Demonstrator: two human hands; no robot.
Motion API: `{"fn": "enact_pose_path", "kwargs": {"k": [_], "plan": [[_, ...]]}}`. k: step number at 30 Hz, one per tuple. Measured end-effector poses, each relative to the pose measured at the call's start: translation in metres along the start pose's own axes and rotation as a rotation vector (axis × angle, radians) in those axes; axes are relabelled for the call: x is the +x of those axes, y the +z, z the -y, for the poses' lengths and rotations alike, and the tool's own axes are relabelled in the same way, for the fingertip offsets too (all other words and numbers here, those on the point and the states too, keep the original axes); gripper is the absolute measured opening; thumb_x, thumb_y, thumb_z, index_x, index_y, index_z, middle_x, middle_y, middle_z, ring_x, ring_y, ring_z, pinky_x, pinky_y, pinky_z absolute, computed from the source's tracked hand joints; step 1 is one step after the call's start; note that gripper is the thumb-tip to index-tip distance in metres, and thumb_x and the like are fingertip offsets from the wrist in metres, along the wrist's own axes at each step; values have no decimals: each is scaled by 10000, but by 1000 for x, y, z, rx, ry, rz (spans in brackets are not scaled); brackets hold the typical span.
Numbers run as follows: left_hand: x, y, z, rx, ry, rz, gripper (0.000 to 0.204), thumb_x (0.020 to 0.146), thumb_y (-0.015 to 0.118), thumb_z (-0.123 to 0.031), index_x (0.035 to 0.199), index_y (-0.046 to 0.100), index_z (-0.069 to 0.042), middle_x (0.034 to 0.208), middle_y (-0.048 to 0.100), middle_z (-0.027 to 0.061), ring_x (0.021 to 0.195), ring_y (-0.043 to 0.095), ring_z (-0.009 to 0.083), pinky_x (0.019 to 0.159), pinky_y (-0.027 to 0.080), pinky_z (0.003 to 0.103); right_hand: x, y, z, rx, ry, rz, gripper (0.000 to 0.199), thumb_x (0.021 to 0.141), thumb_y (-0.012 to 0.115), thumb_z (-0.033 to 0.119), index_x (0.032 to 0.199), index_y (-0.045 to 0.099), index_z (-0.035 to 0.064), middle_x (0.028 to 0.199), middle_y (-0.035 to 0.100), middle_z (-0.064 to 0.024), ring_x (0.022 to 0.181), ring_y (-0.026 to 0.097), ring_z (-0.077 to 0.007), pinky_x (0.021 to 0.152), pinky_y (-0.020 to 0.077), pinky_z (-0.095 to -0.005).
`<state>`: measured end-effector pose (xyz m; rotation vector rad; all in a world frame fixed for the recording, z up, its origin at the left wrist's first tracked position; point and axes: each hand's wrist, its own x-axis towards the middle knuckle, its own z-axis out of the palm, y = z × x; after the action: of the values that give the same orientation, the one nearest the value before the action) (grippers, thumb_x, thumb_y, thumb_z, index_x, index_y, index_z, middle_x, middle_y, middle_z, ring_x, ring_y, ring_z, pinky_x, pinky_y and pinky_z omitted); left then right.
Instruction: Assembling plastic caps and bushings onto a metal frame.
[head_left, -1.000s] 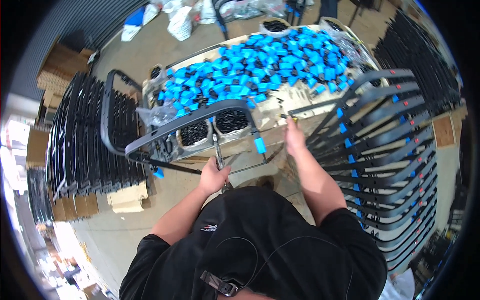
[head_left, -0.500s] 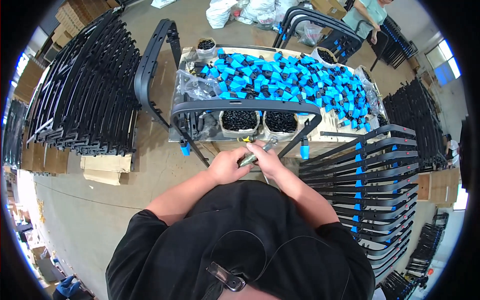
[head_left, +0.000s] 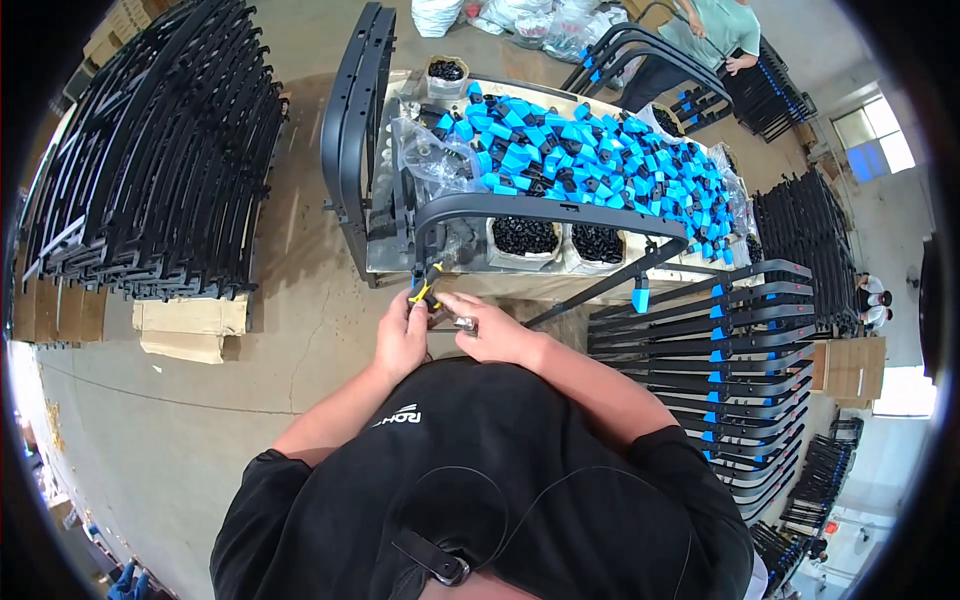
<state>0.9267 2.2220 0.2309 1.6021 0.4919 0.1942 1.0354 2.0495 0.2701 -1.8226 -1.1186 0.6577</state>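
A black bent-tube frame [head_left: 560, 207] rests across the table's near edge. Its right leg ends in a blue cap [head_left: 640, 300]; my hands partly cover the end of its left leg. There, my left hand [head_left: 402, 338] is closed around a small yellow-and-black tool [head_left: 428, 290], whose exact kind is unclear. Close beside it, my right hand [head_left: 492, 332] curls round a silvery metal tool [head_left: 466, 324], mostly hidden in the palm. The right fingertips reach toward the yellow-and-black tool.
Blue-and-black plastic caps [head_left: 600, 150] heap on the table [head_left: 385, 255], with white tubs of small black parts [head_left: 525, 238] along its near side. Stacked black frames stand left [head_left: 150, 170] and right [head_left: 740, 380]. Another person [head_left: 715, 40] handles frames at the far right.
Both hands have moved left to the frame's left leg, with the yellow-and-black tool. The silvery tool now shows less. My view has shifted, and the person at the back has turned toward the frames.
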Motion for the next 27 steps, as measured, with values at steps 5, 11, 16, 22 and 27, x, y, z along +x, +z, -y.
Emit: {"fn": "enact_pose_path", "kwargs": {"k": [5, 11, 16, 22, 27], "plan": [[13, -36, 29, -50, 388, -136, 274, 1040, 447, -72, 1302, 511, -24, 981, 655, 80, 846, 654, 155, 774, 556, 309, 19, -2, 2, -1, 547, -80, 487, 932, 659, 268, 1290, 577, -52, 1058, 692, -228, 1013, 676, -357, 905, 516, -420], [55, -43, 35, -318, -174, -200, 156, 1070, 502, -228, 1138, 498, -88, 790, 512, -5, 598, 431, 56, 485, 368, 232, 41, 28, -66, 367, 871, -92, 288, 936, 614, 244, 1062, 587, -12, 904, 656, -135, 795, 637, -213, 722, 528, -387], [69, -40, 31, -429, -346, -179, 194, 1079, 502, -304, 1076, 482, -111, 745, 496, -12, 526, 379, 61, 449, 306, 232, 48, 57, -78, 715, 764, -151, 193, 949, 594, 88, 1124, 546, 21, 891, 590, -50, 666, 566, -138, 631, 496, -291], [69, -48, 32, -470, -407, -161, 206, 1078, 496, -321, 1085, 470, -117, 763, 507, 0, 511, 365, 70, 452, 298, 241, 43, 47, -52, 487, 638, -83, 264, 911, 690, 98, 1087, 527, -12, 952, 655, -139, 853, 690, -236, 720, 554, -376], [73, -44, 32, -511, -425, -167, 206, 1076, 501, -322, 1081, 454, -122, 779, 513, 7, 515, 369, 72, 460, 306, 244, 42, 64, -59, 68, 513, -187, 375, 895, 656, 176, 1148, 487, -44, 959, 657, -202, 910, 667, -341, 822, 514, -450]]}}
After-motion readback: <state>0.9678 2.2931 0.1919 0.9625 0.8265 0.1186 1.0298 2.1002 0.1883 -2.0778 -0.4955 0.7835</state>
